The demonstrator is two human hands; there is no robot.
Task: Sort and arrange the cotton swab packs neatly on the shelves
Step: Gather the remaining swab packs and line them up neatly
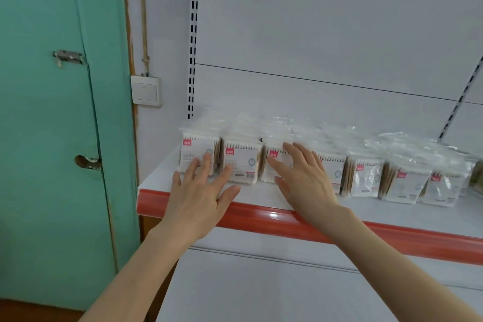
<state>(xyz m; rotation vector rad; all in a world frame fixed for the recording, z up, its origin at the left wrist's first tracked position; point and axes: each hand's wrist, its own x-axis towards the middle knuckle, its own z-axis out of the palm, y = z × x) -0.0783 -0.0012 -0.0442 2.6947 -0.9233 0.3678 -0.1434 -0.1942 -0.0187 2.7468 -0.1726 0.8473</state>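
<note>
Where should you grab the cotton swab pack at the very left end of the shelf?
Probably pinch its upper part from above: the leftmost pack stands upright, its top is free, and a neighbouring pack crowds its right side. The left hand lies flat against its front.

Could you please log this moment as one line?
stage: straightening row | left hand: open, touching leftmost cotton swab pack | right hand: open, touching third pack
</note>
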